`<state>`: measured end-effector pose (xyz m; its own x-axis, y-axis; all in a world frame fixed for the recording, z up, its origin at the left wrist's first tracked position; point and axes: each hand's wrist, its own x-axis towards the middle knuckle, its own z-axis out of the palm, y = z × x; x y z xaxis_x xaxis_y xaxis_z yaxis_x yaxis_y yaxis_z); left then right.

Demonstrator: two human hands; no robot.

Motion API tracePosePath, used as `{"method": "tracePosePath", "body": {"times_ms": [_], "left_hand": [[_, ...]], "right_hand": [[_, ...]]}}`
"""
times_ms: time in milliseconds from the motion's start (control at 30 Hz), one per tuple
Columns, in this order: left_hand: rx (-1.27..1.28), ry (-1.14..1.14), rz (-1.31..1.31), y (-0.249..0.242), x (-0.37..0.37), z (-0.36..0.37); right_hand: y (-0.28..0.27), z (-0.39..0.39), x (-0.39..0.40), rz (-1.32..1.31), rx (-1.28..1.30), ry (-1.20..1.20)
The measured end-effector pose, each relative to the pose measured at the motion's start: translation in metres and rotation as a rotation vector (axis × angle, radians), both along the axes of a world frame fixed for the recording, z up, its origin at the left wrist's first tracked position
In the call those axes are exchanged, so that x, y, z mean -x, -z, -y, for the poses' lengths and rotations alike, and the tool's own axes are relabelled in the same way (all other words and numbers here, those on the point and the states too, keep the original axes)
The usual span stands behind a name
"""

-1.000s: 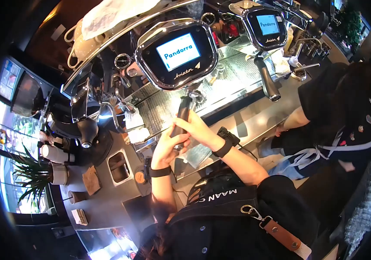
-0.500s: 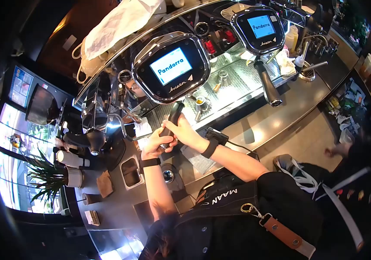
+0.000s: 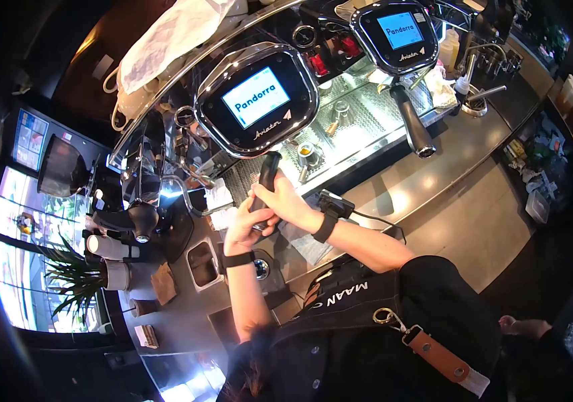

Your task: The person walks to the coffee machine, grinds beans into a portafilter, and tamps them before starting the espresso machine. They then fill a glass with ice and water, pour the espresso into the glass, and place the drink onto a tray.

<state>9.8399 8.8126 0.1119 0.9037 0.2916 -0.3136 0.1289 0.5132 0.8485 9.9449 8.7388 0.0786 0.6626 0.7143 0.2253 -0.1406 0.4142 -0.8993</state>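
A black portafilter handle [image 3: 269, 167] juts out below the left group head [image 3: 257, 100] of an espresso machine. My left hand [image 3: 246, 224] is closed around the handle's lower end, thumb laid across it. My right hand [image 3: 285, 201] grips the same handle from the right, just above the left, so the two hands overlap. Most of the handle is hidden under my fingers. Just right of it, a small metal cup [image 3: 308, 154] with brown coffee inside stands on the lit drip tray [image 3: 360, 141]. A second small metal cup [image 3: 342, 110] is farther back.
Another portafilter [image 3: 412, 124] hangs from the right group head [image 3: 397, 37]. A grinder [image 3: 142, 214], a steel sink [image 3: 202, 264], paper cups [image 3: 109, 248] and a potted plant [image 3: 79, 275] are on the left. Another person's hand [image 3: 524, 326] shows at lower right.
Both hands stay on the portafilter handle, nearly unmoved, while the view shifts slightly. At right, the other person's shoe and pale straps have left view, and their hand is lower.
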Motion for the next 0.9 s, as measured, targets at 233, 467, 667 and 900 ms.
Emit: {"method": "tracePosePath", "body": {"times_ms": [233,467,667,900], "left_hand": [[0.113,-0.425,0.214,-0.004,-0.039,0.106],[0.021,-0.499,0.176,-0.005,-0.044,0.116],[-1.001,-0.297,0.078,-0.013,-0.030,0.088],[-1.891,-0.797,-0.057,-0.114,-0.037,0.074]], "right_hand": [[-0.038,0.052,-0.053,0.222,0.342,-0.345],[-0.042,0.062,-0.069,0.060,0.475,-0.579],[-0.033,0.055,-0.044,-0.472,0.135,-0.338],[0.033,0.089,-0.046,0.799,0.761,0.056]]}}
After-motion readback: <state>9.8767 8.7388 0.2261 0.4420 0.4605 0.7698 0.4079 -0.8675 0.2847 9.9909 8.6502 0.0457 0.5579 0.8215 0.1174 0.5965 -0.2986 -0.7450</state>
